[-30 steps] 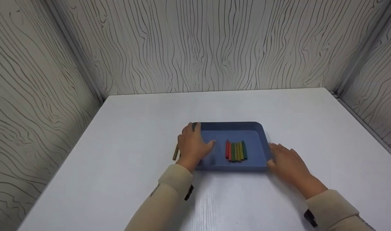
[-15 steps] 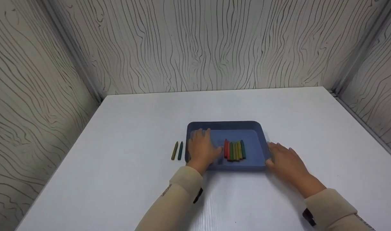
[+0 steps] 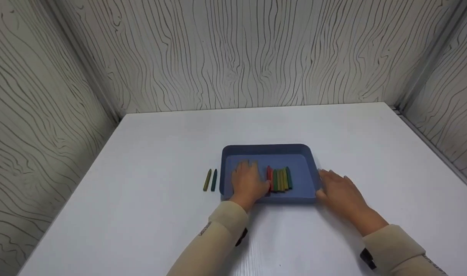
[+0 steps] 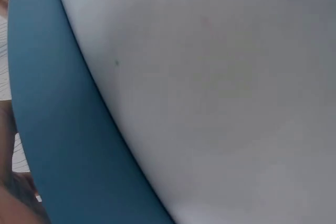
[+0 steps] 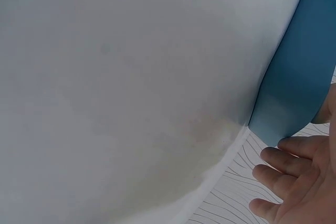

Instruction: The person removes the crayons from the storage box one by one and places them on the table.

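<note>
The left hand has slid rightward since a second ago, from the left wall of the blue tray to inside it, uncovering a dark green crayon just outside that wall. A yellow-brown crayon lies beside it, slightly farther from the tray. The left hand is spread wide over the tray's floor, thumb stretched to the red end of a row of crayons; whether the thumb touches them cannot be told, and the space beneath the palm is hidden. The row, running red, green, yellow and dark green, lies in the tray right of its middle. At the tray's right wall, the right hand rests with fingers extended and loosely parted, one fingertip against the tray in the right wrist view. A white table spreads around the tray, below a wood-grain panel beyond it.
</note>
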Action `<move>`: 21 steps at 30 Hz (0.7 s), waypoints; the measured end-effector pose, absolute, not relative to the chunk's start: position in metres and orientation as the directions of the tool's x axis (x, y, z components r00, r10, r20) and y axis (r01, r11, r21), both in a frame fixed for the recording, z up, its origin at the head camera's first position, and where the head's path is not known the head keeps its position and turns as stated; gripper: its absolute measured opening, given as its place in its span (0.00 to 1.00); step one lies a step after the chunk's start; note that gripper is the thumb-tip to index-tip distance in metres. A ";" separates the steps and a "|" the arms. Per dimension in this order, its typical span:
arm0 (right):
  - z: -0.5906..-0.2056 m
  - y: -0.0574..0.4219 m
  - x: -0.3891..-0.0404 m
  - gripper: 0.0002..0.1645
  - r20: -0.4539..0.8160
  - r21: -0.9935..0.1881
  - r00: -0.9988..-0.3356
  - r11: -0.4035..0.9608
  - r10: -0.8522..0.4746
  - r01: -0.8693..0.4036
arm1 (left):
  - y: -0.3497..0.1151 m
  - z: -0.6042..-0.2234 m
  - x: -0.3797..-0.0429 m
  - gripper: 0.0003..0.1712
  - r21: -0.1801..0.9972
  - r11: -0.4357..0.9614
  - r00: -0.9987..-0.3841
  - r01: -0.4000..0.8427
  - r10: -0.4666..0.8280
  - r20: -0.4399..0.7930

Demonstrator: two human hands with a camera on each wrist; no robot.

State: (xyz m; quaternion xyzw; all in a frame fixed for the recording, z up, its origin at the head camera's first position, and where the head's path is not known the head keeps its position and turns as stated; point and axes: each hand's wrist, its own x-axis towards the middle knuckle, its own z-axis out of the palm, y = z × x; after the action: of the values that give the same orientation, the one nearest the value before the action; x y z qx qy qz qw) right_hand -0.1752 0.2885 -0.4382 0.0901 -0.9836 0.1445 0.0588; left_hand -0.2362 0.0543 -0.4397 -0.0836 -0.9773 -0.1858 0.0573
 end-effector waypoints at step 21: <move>-0.438 0.289 -0.176 0.34 0.104 -0.316 -0.986 0.936 -0.130 -0.157 | 0.059 -0.445 -0.237 0.19 0.351 0.900 -0.965 0.257 0.221 0.140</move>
State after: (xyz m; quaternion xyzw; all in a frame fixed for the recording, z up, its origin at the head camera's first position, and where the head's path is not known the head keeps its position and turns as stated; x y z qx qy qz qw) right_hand -0.1760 0.2888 -0.4380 0.0731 -0.9829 0.1637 0.0408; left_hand -0.2371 0.0588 -0.4451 -0.1226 -0.9736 -0.1864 0.0485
